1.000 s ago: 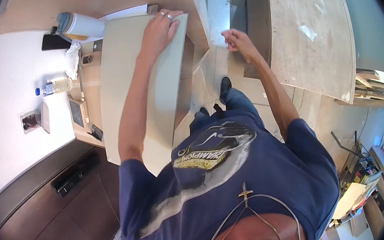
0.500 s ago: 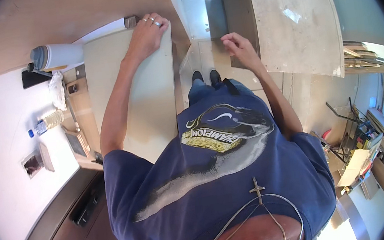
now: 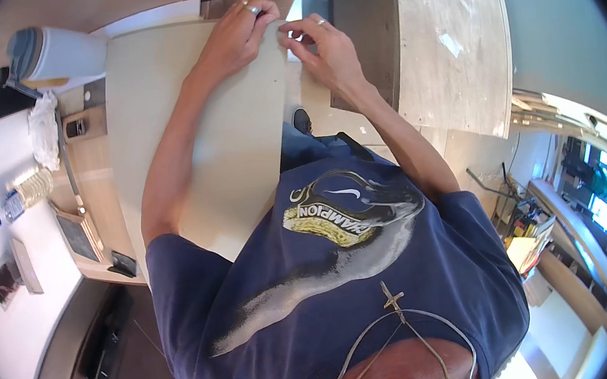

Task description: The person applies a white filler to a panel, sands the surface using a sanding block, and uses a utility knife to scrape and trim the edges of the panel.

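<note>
Here both hands pinch the far right edge of the pale panel [image 3: 235, 122] lying on the table [image 3: 105, 206], left hand [image 3: 235, 35] and right hand [image 3: 328, 54] close together. Pinched only at that edge, it could probably slip off toward the floor.

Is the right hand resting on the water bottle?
No, the right hand pinches the panel edge; the bottle lies far left.

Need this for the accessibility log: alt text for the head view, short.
Seen from above, a person's left hand and right hand both pinch the far right edge of a large pale beige panel lying on a worktop. A plastic bottle, a crumpled cloth and a white-and-grey jug lie to the left.
</note>
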A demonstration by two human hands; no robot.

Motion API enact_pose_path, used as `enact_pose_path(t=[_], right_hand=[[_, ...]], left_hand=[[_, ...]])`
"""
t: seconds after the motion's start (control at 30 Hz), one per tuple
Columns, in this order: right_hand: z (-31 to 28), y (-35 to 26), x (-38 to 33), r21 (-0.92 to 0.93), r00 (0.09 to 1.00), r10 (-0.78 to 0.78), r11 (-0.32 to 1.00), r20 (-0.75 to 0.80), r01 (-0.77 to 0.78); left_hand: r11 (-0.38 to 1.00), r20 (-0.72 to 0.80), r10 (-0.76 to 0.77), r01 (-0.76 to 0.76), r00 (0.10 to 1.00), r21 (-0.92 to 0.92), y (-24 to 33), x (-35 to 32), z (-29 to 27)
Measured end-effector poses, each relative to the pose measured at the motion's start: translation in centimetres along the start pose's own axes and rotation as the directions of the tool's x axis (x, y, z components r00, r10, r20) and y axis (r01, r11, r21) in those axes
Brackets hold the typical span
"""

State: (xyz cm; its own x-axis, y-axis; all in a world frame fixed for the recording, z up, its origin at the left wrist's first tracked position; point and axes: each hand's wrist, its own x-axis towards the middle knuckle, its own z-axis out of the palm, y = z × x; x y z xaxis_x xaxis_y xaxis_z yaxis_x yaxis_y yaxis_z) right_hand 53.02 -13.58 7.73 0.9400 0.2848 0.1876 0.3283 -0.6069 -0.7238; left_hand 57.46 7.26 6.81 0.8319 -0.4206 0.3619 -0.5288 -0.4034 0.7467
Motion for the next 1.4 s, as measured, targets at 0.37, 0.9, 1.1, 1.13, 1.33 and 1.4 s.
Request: enact_pose_path(t=[0.37, 0.9, 1.1, 1.13, 1.33, 1.4], right_hand=[[1.4, -0.7, 0.4, -0.164, 0.986, -0.032, 0.987, -0.163, 0.005], [0.9, 2.1, -1.5, 0.151, 0.978, 0.167, 0.978, -0.126, -0.148], [1.2, 0.7, 0.0, 0.069, 0.986, 0.018, 0.998, -0.163, -0.007], [1.0, 0.4, 0.0, 0.031, 0.989, -0.003, 0.999, -0.149, 0.007], [0.7, -0.9, 0.4, -0.132, 0.995, -0.014, 0.991, -0.099, 0.001], [0.9, -1.0, 0.4, -0.175, 0.994, -0.022, 0.985, -0.103, 0.004]], left_hand=[[0.998, -0.052, -0.055, 0.056, 0.997, 0.017, -0.7, 0.0, -0.1], [0.906, 0.112, 0.132, -0.166, 0.985, 0.39, -0.4, -0.2, 1.2], [0.929, 0.179, 0.09, -0.147, 0.98, 0.339, -0.9, -0.1, 0.9], [0.937, 0.185, 0.082, -0.139, 0.979, 0.321, -0.8, -0.1, 0.7], [0.961, 0.125, 0.114, -0.141, 0.986, 0.238, -1.7, -0.4, 0.8], [0.969, 0.118, 0.113, -0.136, 0.987, 0.208, -1.7, -0.4, 0.8]])
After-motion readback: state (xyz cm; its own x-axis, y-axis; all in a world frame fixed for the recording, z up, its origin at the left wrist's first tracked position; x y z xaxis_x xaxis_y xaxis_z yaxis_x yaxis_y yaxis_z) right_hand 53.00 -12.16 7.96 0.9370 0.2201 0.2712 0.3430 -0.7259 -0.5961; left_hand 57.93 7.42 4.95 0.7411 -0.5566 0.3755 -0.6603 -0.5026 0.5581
